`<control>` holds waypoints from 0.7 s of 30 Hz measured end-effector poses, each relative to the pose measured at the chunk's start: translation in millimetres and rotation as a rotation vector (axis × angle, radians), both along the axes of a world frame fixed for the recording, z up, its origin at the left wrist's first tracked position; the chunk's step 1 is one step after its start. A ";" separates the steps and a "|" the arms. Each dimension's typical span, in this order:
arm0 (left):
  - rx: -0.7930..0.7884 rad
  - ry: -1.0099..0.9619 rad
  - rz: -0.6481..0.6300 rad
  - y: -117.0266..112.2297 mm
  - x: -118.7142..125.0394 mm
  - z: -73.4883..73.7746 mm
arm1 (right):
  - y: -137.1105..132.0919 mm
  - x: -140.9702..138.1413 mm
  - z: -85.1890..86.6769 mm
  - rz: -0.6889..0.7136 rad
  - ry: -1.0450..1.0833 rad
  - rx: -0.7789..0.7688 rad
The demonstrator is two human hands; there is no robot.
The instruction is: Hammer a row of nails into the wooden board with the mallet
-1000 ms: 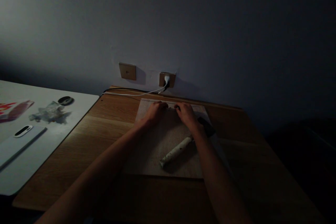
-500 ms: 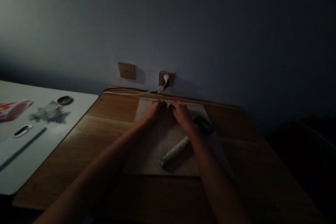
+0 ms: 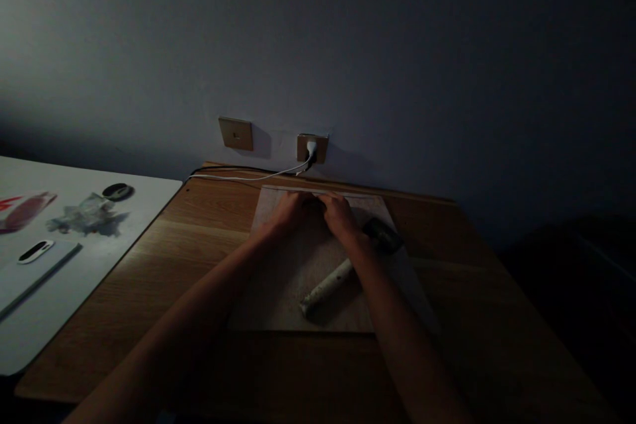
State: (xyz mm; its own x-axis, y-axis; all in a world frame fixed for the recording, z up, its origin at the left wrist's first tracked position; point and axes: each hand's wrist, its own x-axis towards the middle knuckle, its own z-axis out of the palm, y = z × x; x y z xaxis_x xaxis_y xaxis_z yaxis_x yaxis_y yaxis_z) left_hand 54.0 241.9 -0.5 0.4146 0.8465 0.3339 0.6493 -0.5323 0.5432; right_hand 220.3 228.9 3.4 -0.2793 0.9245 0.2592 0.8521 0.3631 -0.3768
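Note:
A pale square board lies on a wooden table. Both hands rest at the board's far edge, close together and almost touching. My left hand has its fingers curled down onto the edge. My right hand is curled the same way, its fingertips meeting the left ones. The dim light hides whatever sits between the fingertips. A hammer with a pale handle and a dark head lies diagonally on the board, partly under my right forearm.
A white surface adjoins the table on the left, carrying a white phone, a crumpled wrapper and a red packet. On the wall behind are a switch plate and a socket with a white cable.
My right hand has slid left along the board's far edge until it meets the left hand. The view has drifted slightly.

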 end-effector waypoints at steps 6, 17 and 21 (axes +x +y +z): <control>-0.018 0.014 0.061 -1.3 0.5 -0.5 | 1.2 -3.1 -1.5 -0.005 -0.004 0.005; -0.024 0.001 0.138 5.1 -5.5 -8.7 | 1.4 -2.5 -1.9 0.002 -0.002 0.007; -0.029 -0.017 0.143 5.2 -4.7 -10.1 | 2.3 -1.4 -3.1 0.008 0.003 0.007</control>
State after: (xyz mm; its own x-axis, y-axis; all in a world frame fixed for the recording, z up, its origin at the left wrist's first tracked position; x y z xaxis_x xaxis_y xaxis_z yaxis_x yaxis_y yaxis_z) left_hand 49.3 247.1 -10.7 0.2832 0.9060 0.3147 0.7080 -0.4188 0.5686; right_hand 218.9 231.2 0.3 -0.2861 0.9204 0.2664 0.8481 0.3727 -0.3767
